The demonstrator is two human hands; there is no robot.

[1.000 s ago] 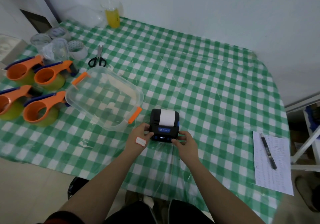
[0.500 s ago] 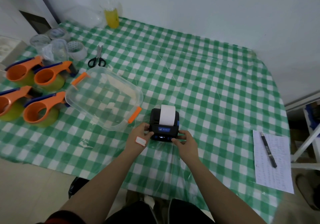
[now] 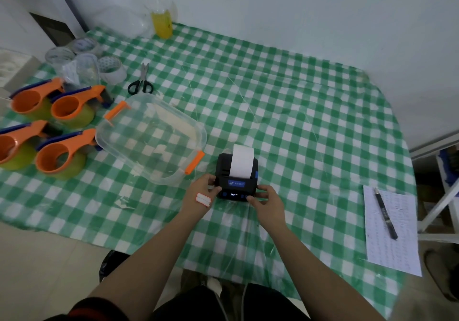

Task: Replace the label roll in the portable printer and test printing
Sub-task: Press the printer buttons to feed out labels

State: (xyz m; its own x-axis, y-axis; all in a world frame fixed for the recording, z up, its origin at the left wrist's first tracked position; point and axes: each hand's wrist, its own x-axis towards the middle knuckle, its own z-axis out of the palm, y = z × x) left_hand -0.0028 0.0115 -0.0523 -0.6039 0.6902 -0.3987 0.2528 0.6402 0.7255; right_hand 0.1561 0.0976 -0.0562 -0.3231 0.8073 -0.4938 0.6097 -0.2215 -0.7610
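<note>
Both hands grip the printer on the checked tablecloth: left hand and right hand fingers seemingly clamped on its sides. White paper sticks up.

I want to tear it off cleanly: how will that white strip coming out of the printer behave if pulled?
The paper strip looks thin and curls backward, so probably floppy and easily creased. The printer seems small and light, likely to slide unless held.

glossy checked plastic-looking tablecloth, matt black printer, white paper strip
</note>
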